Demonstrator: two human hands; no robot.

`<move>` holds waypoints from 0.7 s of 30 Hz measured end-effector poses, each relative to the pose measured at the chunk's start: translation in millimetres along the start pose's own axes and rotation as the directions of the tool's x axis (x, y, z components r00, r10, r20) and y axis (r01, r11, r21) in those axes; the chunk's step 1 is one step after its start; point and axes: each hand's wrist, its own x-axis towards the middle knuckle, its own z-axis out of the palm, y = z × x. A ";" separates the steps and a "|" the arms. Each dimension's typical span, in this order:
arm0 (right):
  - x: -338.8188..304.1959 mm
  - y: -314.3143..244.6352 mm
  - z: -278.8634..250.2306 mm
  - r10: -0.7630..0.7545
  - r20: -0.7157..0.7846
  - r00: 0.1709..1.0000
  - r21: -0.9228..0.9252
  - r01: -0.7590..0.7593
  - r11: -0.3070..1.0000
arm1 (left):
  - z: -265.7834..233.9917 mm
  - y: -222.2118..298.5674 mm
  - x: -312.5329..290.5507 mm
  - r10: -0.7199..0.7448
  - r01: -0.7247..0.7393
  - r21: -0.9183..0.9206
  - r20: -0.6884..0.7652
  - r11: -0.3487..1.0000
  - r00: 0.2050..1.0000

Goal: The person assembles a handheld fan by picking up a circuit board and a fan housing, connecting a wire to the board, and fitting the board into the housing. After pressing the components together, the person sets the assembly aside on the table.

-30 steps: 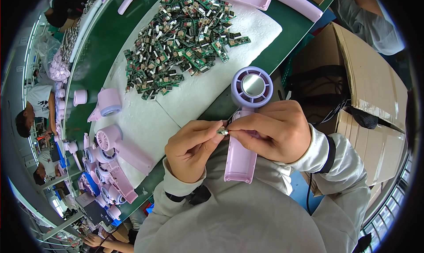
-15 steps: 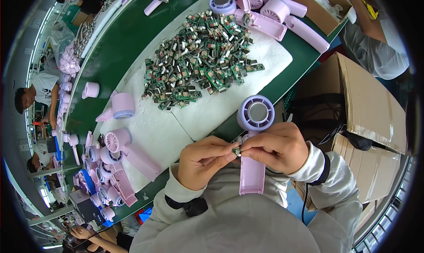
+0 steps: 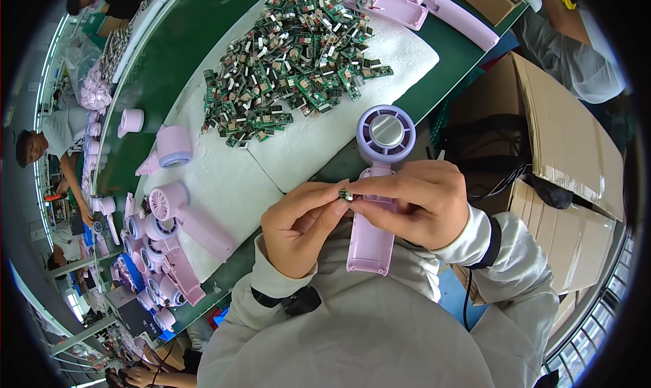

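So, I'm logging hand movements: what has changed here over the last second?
The small green board looks slightly turned, showing more of its face; the whole view's shift is the camera's. Nothing was visibly taken hold of or let go: left hand and right hand still meet at the board, by the lilac fan. The board pile looks unchanged.
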 end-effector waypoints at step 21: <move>7.7 -8.4 -4.7 -0.175 0.098 0.980 -0.366 0.199 0.909 | 14.9 6.4 -1.6 0.086 -0.046 0.231 -0.167 0.972 0.982</move>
